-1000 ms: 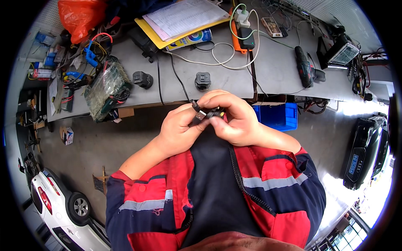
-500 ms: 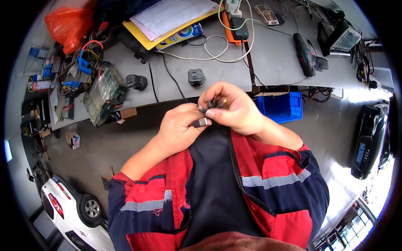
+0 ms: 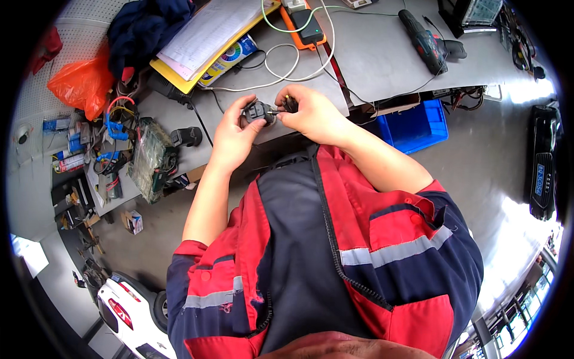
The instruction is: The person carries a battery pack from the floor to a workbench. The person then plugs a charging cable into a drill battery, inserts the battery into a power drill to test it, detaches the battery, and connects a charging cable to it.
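Over the workbench's [image 3: 188, 107] near edge, my left hand [image 3: 232, 134] grips a small black block, shaped like a power-tool battery pack [image 3: 257, 111], between thumb and fingers. My right hand [image 3: 317, 117] pinches a bunch of small black cable plugs [image 3: 290, 105], one with a yellow tip. A thin metallic tip from that bunch meets the right side of the battery pack; whether it is inserted I cannot tell. My fingers partly hide the plugs. A second black battery pack [image 3: 186, 137] stands on the bench, left of my left hand.
A cordless drill [image 3: 426, 45] lies at the far right. An orange power strip [image 3: 302, 27], loose cables and papers on a yellow folder [image 3: 206, 36] cover the back. To the left sits a plastic-wrapped device [image 3: 149, 158]. A blue bin [image 3: 418, 128] stands below the bench edge.
My left hand has taken the battery pack off the bench, and the USB plug it held no longer shows. Both hands have moved forward; the view has shifted. My right hand keeps the plugs.
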